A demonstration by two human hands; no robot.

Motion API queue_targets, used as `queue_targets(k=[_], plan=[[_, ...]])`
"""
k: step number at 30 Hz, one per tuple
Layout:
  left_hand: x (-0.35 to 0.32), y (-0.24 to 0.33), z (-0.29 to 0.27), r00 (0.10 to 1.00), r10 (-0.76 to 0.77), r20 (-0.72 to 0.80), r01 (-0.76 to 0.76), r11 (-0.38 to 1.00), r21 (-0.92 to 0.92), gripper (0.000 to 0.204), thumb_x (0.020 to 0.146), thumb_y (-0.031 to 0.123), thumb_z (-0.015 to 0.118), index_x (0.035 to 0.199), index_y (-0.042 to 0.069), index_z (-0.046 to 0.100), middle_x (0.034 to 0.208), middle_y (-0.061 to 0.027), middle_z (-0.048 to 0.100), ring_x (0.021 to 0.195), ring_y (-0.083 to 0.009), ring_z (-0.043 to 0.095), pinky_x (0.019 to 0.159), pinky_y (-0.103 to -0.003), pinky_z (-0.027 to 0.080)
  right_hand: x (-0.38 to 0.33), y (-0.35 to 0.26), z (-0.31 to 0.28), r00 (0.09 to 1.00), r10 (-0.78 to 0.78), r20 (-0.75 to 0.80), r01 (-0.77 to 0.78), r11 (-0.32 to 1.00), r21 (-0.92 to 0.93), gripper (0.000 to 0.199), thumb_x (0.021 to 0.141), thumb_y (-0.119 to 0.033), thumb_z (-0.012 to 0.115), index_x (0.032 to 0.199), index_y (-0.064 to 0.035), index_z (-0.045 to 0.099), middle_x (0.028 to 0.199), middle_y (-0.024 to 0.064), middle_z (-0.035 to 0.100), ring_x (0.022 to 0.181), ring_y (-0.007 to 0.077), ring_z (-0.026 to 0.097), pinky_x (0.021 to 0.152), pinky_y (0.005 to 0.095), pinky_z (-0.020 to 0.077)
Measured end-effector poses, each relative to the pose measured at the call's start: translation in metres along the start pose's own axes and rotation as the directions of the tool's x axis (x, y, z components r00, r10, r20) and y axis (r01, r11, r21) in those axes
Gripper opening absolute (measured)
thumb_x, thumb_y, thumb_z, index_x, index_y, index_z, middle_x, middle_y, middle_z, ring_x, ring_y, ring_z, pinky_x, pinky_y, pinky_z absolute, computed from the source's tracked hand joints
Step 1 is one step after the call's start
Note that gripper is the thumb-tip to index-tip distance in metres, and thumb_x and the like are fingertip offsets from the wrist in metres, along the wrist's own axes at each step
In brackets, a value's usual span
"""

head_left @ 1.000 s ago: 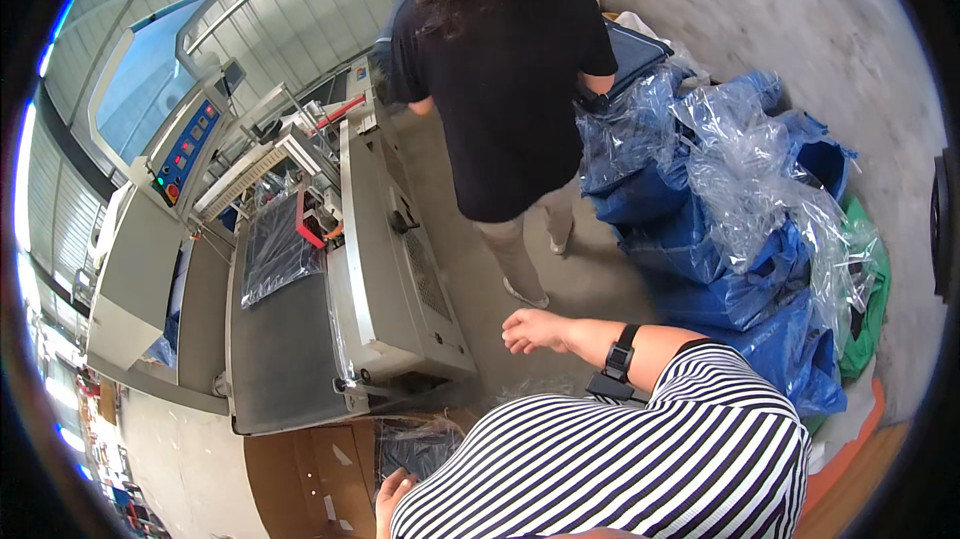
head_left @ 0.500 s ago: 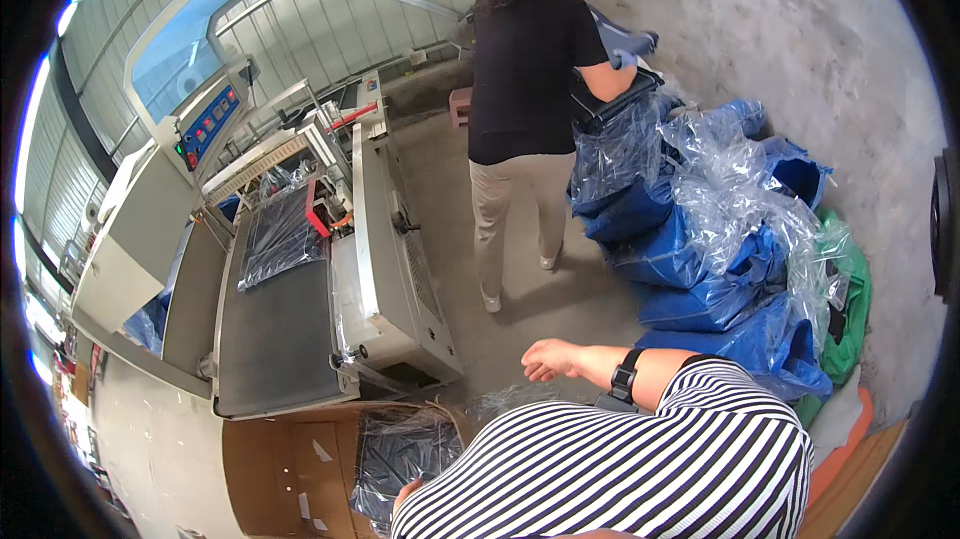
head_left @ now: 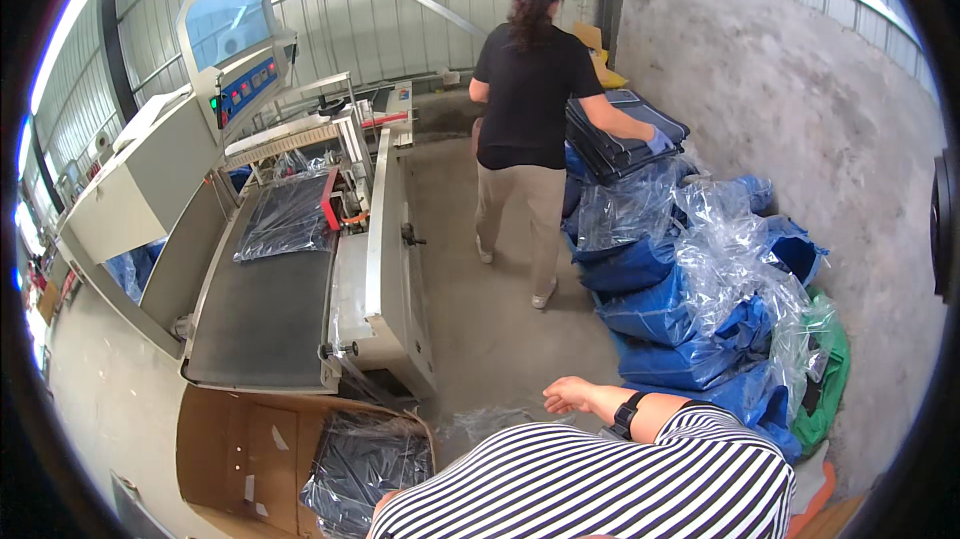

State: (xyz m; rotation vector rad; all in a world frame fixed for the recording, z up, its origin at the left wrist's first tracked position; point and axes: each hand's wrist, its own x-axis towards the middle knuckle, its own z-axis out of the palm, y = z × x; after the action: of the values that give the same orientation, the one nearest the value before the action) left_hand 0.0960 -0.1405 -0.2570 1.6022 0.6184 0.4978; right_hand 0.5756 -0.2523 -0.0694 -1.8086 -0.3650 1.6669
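My right hand hangs in the air over the floor, with nothing seen in it and its loosely bent fingers a little apart. Only a sliver of my left hand shows past my striped shirt; its fingers are hidden. It is next to a dark, clear-wrapped package lying in an open cardboard box; whether it touches the package I cannot make out. Another dark package in clear film lies on the black conveyor belt of a machine beyond the box.
A co-worker in a black top stands ahead, a gloved hand at a stack of dark folded items. Blue sacks and loose clear film pile along the right wall. The machine's control panel is at left.
My view has tilted up and shifted. The co-worker has turned more away, with the dark item now on the stack. My right hand stays raised, and the belt package looks little changed.
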Motion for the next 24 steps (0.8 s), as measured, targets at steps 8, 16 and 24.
queue_targets(k=[8,16,24], plan=[[0.107,0.058,-0.025,0.994,-0.094,0.052,0.08,0.97,0.231,0.041,0.089,0.02,0.064,0.121,-0.003,0.054,0.111,-0.0199,0.065,0.105,-0.0237,0.062,0.089,-0.033,0.049,0.024,0.002,-0.042,0.999,0.044,0.025,-0.043,0.998,-0.04,0.046,0.091,-0.028,0.059,0.127,-0.0019,0.049,0.113,0.0177,0.063,0.094,0.0267,0.063,0.078,0.0382,0.0505],[0.145,0.154,-0.015,0.939,-0.313,-0.144,0.344,0.879,0.33,0.04,0.088,0.022,0.064,0.119,-0.003,0.055,0.109,-0.0199,0.065,0.105,-0.0239,0.062,0.089,-0.034,0.049,0.092,-0.038,-0.099,0.995,0.04,0.09,-0.031,0.995,-0.097,0.041,0.091,-0.029,0.058,0.121,-0.0014,0.053,0.112,0.0184,0.063,0.093,0.0276,0.064,0.078,0.0376,0.0521],[0.079,0.232,0.07,0.609,-0.617,-0.498,0.722,0.692,0.025,0.04,0.088,0.024,0.065,0.117,-0.003,0.057,0.108,-0.0199,0.066,0.104,-0.0241,0.062,0.088,-0.034,0.049,0.17,-0.149,-0.127,0.987,0.081,0.139,-0.066,0.992,-0.106,0.032,0.09,-0.021,0.058,0.117,-0.0048,0.049,0.097,0.0136,0.064,0.079,0.0254,0.066,0.065,0.0337,0.0518]])
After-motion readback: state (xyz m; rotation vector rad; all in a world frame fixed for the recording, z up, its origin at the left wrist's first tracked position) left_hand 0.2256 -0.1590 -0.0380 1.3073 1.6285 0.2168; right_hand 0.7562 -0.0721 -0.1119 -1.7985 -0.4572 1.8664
